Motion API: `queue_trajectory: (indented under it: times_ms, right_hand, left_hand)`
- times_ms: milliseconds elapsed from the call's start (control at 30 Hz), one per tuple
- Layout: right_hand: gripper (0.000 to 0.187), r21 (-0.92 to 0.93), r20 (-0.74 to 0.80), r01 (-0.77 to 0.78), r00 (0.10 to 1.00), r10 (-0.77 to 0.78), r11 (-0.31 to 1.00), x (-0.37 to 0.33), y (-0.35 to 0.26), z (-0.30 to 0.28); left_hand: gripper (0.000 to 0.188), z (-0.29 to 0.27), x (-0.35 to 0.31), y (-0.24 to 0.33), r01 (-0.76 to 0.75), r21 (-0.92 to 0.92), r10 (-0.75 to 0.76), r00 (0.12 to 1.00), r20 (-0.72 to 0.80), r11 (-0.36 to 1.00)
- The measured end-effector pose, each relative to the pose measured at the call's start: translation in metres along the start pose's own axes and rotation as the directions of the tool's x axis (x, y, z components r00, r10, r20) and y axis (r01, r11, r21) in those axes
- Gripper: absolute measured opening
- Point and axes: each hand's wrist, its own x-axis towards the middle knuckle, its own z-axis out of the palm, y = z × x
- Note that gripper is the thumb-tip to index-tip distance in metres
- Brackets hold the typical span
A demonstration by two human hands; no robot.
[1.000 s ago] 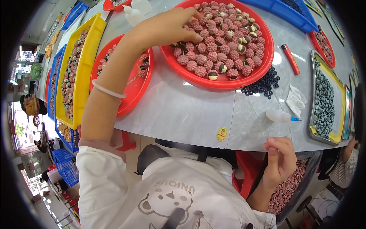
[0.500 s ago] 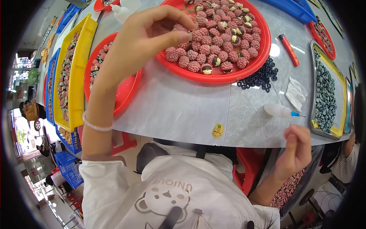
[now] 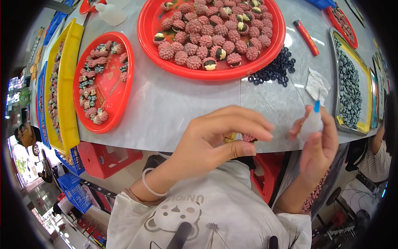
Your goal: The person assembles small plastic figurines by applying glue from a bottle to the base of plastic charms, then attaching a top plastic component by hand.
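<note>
My left hand (image 3: 211,137) is over the near table edge, thumb and fingers curled round a small pink ridged cookie-shaped piece (image 3: 248,137), mostly hidden by the fingers. To its right, my right hand (image 3: 319,145) grips a whitish squeeze bottle (image 3: 311,126) with a blue needle tip pointing up. The two hands are apart. Beyond them stands a big round red tray (image 3: 186,74) full of similar pink pieces, some tipped to show dark and cream undersides. A heap of small black rings (image 3: 275,68) lies against its right side, near a crumpled white tissue (image 3: 317,85).
A smaller red tray (image 3: 114,93) of pink and grey pieces sits left, beside a yellow crate (image 3: 68,83). At right are a red stick-like object (image 3: 306,38) and a metal-rimmed tray (image 3: 360,129) of dark green bits. Another bottle (image 3: 112,15) lies far left.
My left hand has come from the big red tray toward me with a pink piece. My right hand has picked the squeeze bottle up off the table and holds it tip up.
</note>
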Motion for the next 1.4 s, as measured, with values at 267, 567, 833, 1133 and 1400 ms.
queue_trajectory:
  times_ms: [267,567,833,1133,1400]
  right_hand:
    - [0.055,-0.253,-0.086,0.256,0.955,-0.285,0.933,0.003,-0.021,-0.009]
    - [0.048,-0.207,0.098,0.213,0.976,-0.196,0.955,0.008,-0.019,-0.003]
    - [0.047,-0.443,0.401,0.482,0.861,-0.314,0.756,0.008,-0.049,0.004]
    - [0.046,-0.403,0.441,0.604,0.786,-0.433,0.688,0.006,-0.037,-0.006]
    - [0.038,-0.146,-0.103,0.221,0.966,-0.237,0.964,-0.001,-0.019,-0.026]
  left_hand:
    - [0.033,0.001,0.002,-0.010,0.095,-0.387,-0.166,0.974,-0.154,0.917]
    - [0.039,0.001,0.001,-0.009,0.131,-0.374,-0.215,0.957,-0.192,0.918]
    - [0.038,0.002,0.001,-0.011,0.130,-0.342,-0.203,0.961,-0.188,0.931]
    - [0.038,0.001,0.002,-0.010,0.125,-0.323,-0.198,0.959,-0.202,0.938]
    - [0.035,0.005,0.005,-0.007,0.145,-0.365,-0.226,0.956,-0.189,0.920]
